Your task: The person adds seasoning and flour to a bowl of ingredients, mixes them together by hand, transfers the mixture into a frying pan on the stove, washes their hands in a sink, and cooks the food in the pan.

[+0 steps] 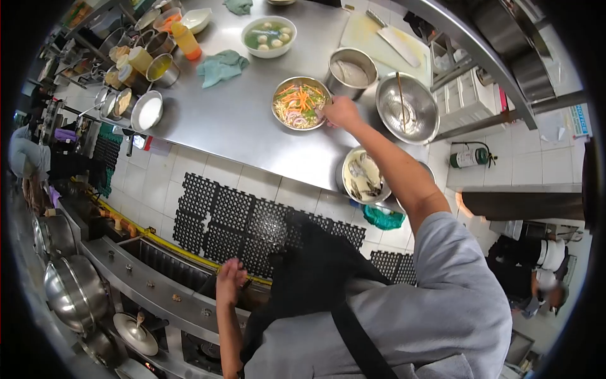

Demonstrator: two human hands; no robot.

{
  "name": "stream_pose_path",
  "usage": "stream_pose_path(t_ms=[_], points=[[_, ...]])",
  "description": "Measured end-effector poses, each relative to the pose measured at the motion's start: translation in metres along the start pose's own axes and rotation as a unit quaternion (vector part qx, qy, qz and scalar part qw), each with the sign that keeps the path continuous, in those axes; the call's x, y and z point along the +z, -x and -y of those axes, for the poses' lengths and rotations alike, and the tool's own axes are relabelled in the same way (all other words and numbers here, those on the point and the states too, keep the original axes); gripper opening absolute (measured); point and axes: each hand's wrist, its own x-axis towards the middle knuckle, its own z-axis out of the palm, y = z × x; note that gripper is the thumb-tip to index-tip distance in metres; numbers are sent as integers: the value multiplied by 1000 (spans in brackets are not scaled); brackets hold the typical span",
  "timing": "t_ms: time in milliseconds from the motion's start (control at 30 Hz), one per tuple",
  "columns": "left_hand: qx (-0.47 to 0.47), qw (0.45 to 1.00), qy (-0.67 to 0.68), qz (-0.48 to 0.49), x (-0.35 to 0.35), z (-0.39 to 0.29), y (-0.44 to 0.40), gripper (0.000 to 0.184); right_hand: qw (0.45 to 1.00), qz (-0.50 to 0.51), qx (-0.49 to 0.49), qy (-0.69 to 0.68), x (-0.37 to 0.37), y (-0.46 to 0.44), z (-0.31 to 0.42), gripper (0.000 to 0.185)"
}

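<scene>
My right hand [341, 114] is closed at the right rim of a metal bowl [302, 103] of shredded vegetables, orange strips on top, standing on the steel table [233, 136]. Its fingertips are partly hidden at the rim. Behind that hand stands a metal pot [351, 72] with pale contents, and to its right a larger metal bowl [408, 108] with a thin stick in it. Below my right forearm is a bowl [364, 175] of pale mixture with dark pieces. My left hand [231, 275] hangs low beside the stove, fingers curled, and what it holds, if anything, cannot be made out.
A white bowl [269, 36] of round pieces in liquid, a green cloth [222, 68], a squeeze bottle [186, 41] and a knife [394, 39] on a cutting board [360, 31] lie farther back. Stove and pans [74, 294] stand lower left. Other people are at both sides.
</scene>
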Motion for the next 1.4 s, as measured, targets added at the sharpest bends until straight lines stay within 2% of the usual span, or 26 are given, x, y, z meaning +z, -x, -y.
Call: stream_pose_path(t_ms=[67, 167, 200, 300, 367, 433, 533, 667, 700, 767, 867, 933, 967, 1000, 1100, 1167, 1233, 1300, 1400], points=[[13, 998, -26, 49, 39, -38, -15, 41, 999, 18, 8, 36, -10, 20, -10, 33], [46, 984, -93, 145, 111, -92, -45, 45, 966, 6, -91, 241, -33, 56, -12, 45], [50, 982, -82, 165, 141, -111, -51, 44, 972, -17, -103, 211, -48, 70, -13, 48], [114, 974, -42, 191, 215, -150, -78, 61, 982, -61, -127, 126, -102, 110, -23, 58], [90, 980, 17, 179, 258, -174, -90, 62, 992, -43, -101, 58, -134, 140, -29, 58], [64, 976, 28, 208, 285, -185, -97, 57, 997, -20, -73, -14, -156, 173, -37, 53], [36, 973, 62, 219, 300, -183, -123, 51, 991, -5, -88, -96, -163, 190, -72, 47], [31, 976, 76, 203, 279, -178, -129, 51, 995, 11, -76, -69, -176, 208, -75, 45], [32, 970, 95, 220, 265, -175, -128, 49, 996, 4, -79, -45, -178, 210, -70, 45], [18, 976, 119, 182, 228, -170, -114, 48, 994, -10, -110, -7, -183, 213, -52, 44], [-19, 970, 170, 171, 131, -141, -120, 46, 985, -14, -172, -21, -174, 201, -19, 44], [-6, 967, 224, 118, 80, -147, -76, 44, 980, 23, -195, -44, -146, 182, 10, 43], [23, 961, 247, 120, 40, -126, -86, 42, 972, 79, -201, -91, -122, 171, 30, 44], [43, 962, 257, 83, 9, -119, -76, 43, 962, 134, -197, -132, -101, 159, 48, 44], [58, 951, 303, 3, -61, -103, -44, 45, 928, 244, -252, -127, -8, 138, 134, 47], [57, 937, 344, -33, -108, -86, -33, 49, 910, 322, -204, -163, 64, 115, 188, 50], [65, 923, 372, -67, -151, -62, -27, 52, 910, 332, -153, -195, 136, 86, 242, 53], [60, 912, 383, -131, -180, -60, -20, 53, 917, 289, -104, -253, 203, 42, 287, 52], [92, 959, 215, -161, -239, 0, -44, 54, 920, 210, -26, -331, 269, -36, 334, 53]])
